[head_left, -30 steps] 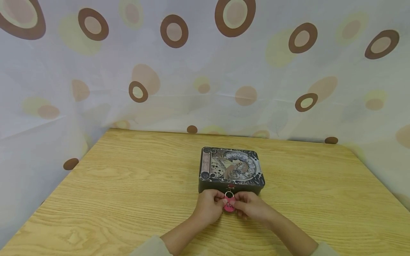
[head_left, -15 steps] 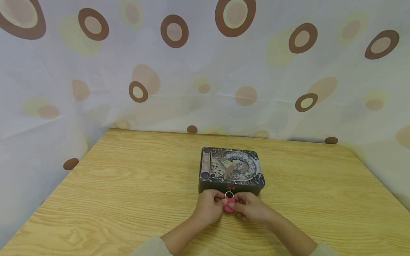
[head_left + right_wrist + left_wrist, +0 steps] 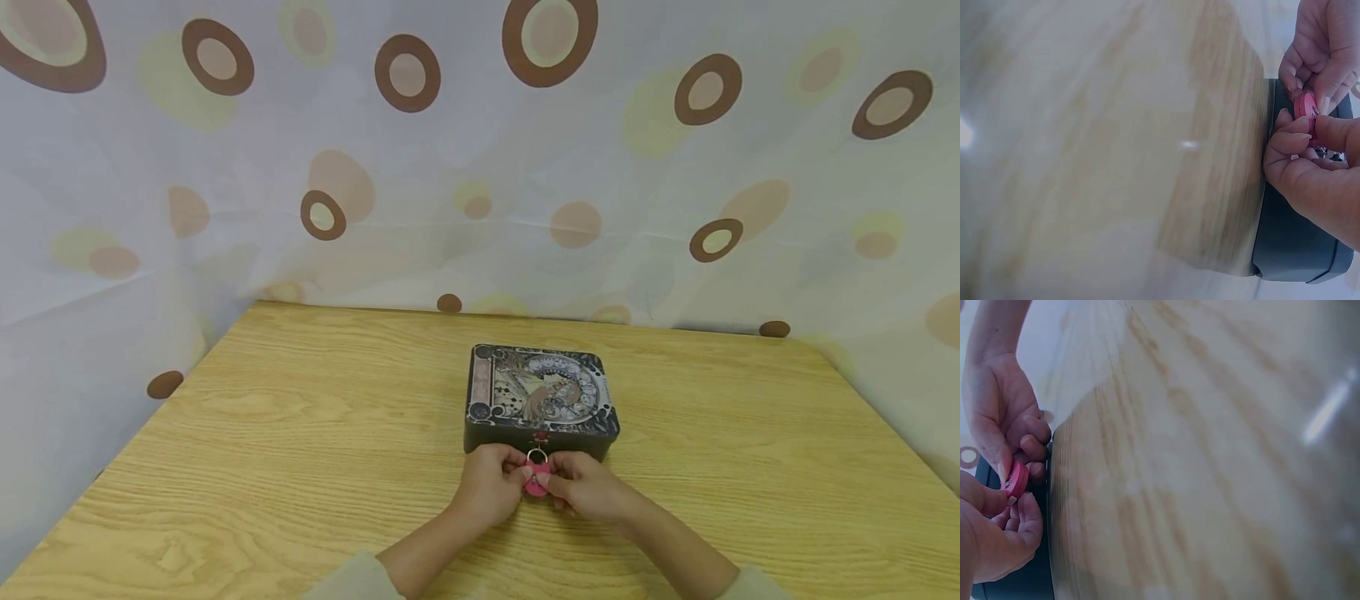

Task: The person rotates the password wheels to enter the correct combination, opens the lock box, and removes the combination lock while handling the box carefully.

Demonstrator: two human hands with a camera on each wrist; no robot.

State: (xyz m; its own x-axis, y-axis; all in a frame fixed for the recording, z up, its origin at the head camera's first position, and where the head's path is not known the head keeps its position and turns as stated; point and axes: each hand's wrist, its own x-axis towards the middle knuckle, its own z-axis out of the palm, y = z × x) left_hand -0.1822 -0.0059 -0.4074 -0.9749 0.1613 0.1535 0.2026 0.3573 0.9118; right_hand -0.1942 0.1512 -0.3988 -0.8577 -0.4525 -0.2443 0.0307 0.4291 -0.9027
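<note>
A pink combination padlock [image 3: 536,486] hangs by its silvery shackle at the front of a dark box [image 3: 542,390] with a patterned lid. My left hand [image 3: 489,487] pinches the padlock's left side between thumb and fingers. From the other side my right hand [image 3: 592,487] grips it, the thumb lying over the number dials, which it partly hides. Both wrist views show the pink padlock [image 3: 1016,480] between the two hands, close against the box's dark side wall [image 3: 1291,234]. Whether the shackle is locked cannot be told.
The box sits on a wood-grain table [image 3: 300,433]. A pale curtain [image 3: 480,150] with brown and beige ovals hangs behind the table and along its sides.
Over the last second the right thumb has shifted slightly across the dials, covering more of them. The padlock, the box and the left hand look unmoved.
</note>
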